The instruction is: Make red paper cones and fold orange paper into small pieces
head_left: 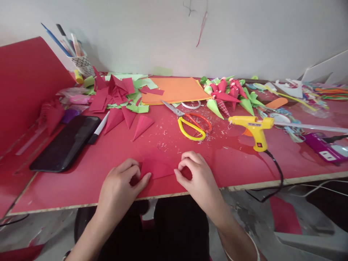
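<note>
A piece of red paper [157, 169] lies between my hands near the table's front edge, hard to tell from the red tabletop. My left hand [122, 179] pinches its left end between thumb and fingers. At the other end, the thumb and fingertips of my right hand [197, 174] close on the paper's right corner. Just beyond are scissors [191, 125] with one yellow and one orange handle, lying among small paper scraps. Three folded red paper cones [143, 126] rest to the left of the scissors.
A yellow glue gun [254, 127] with its cord stands at right, beside a purple power socket [323, 146]. At left lie a black phone [66, 143] and a marker [99, 127]. Behind are orange sheets [174, 90], red and green paper pieces [116, 90], and finished cones [228, 93].
</note>
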### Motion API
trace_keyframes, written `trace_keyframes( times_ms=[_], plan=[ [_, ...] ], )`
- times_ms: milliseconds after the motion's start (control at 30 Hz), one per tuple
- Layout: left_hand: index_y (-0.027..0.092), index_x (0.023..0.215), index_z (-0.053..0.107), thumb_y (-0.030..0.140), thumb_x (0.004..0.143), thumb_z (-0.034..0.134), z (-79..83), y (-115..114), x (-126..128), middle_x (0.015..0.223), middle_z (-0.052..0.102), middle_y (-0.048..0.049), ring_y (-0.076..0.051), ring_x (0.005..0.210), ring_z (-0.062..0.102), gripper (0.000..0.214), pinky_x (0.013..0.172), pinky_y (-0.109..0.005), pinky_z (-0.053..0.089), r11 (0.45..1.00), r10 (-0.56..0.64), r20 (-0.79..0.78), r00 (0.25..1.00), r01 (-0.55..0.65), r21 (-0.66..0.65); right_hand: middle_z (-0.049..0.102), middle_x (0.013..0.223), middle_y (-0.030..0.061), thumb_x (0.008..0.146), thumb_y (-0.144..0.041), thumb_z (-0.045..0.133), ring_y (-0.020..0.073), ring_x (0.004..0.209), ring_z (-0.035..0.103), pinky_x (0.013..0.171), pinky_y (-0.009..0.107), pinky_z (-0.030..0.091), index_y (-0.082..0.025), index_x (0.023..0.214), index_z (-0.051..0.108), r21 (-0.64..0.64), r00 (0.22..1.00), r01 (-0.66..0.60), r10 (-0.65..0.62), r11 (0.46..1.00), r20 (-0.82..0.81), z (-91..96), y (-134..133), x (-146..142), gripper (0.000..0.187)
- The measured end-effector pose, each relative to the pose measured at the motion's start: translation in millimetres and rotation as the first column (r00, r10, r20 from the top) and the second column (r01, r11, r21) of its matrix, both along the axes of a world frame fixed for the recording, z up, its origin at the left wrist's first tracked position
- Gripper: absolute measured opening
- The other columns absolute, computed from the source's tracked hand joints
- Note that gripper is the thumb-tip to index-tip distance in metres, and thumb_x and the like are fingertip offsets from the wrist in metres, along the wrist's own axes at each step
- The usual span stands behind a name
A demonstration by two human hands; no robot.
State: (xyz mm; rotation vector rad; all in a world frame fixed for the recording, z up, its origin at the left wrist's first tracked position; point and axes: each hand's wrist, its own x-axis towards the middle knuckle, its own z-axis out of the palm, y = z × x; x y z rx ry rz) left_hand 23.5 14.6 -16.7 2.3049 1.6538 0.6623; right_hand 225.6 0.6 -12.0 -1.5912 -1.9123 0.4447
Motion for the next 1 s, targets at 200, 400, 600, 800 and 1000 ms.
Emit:
trace_keyframes(
  times_ms=[200, 400, 600, 800, 1000],
  plan=[
    [0.018, 0.054, 0.035, 0.036, 0.078, 0.049, 0.5, 0.8, -0.2, 0.067, 0.049, 0.0018, -0.010, 0.057, 0.048, 0.033, 0.055, -0.023, 0.035, 0.999, -0.012, 0.016, 1.000, 0.012, -0.030, 0.052, 0.085, 0.0022, 0.071, -0.006, 0.050, 0.0154, 0.081, 0.050, 0.073, 0.028, 0.043, -0.019, 0.072, 0.048, -0.052, 0.999, -0.035, 0.032, 0.998, -0.043, 3.1, 1.2, 4.8, 0.013],
    [0.018, 0.055, 0.033, 0.035, 0.078, 0.050, 0.7, 1.0, -0.4, 0.065, 0.046, 0.0024, -0.010, 0.055, 0.045, 0.033, 0.054, -0.023, 0.034, 0.999, -0.018, 0.027, 0.999, 0.019, -0.043, 0.053, 0.087, 0.0024, 0.073, -0.001, 0.042, 0.0146, 0.082, 0.052, 0.075, 0.028, 0.043, -0.019, 0.077, 0.051, -0.035, 0.996, -0.061, 0.059, 0.998, -0.068, 3.1, -0.1, 8.7, 0.021],
    [0.018, 0.056, 0.033, 0.035, 0.079, 0.049, -0.9, 0.8, 0.0, 0.062, 0.041, 0.0035, -0.008, 0.051, 0.038, 0.033, 0.051, -0.022, 0.032, 1.000, -0.025, 0.004, 1.000, 0.025, 0.004, 0.057, 0.094, 0.0060, 0.080, -0.006, 0.042, 0.0162, 0.092, 0.052, 0.081, 0.030, 0.043, -0.018, 0.095, 0.055, 0.268, 0.997, 0.010, 0.010, 0.963, -0.076, -2.2, -16.1, 4.3, 0.023],
    [0.017, 0.055, 0.039, 0.037, 0.081, 0.047, 2.2, -0.3, 1.4, 0.059, 0.040, 0.0032, -0.008, 0.050, 0.037, 0.033, 0.051, -0.022, 0.032, 0.998, -0.028, -0.046, 0.999, 0.030, 0.047, 0.063, 0.098, 0.0051, 0.082, -0.013, 0.046, 0.0165, 0.093, 0.055, 0.093, 0.038, 0.036, -0.018, 0.107, 0.058, 0.287, 0.959, -0.197, 0.123, 0.937, 0.256, -10.9, -31.5, -9.6, 0.028],
    [0.017, 0.057, 0.043, 0.053, 0.076, 0.048, 3.1, -1.9, 7.8, 0.059, 0.040, 0.0027, -0.009, 0.049, 0.038, 0.041, 0.049, -0.024, 0.032, 0.994, 0.064, -0.163, 0.985, -0.048, 0.097, 0.060, 0.104, 0.0055, 0.085, -0.021, 0.045, 0.0182, 0.099, 0.052, 0.093, 0.040, 0.035, -0.024, 0.117, 0.053, 0.255, 0.928, -0.207, 0.106, 0.944, 0.357, -13.4, -35.2, -13.0, 0.033]
  ],
)
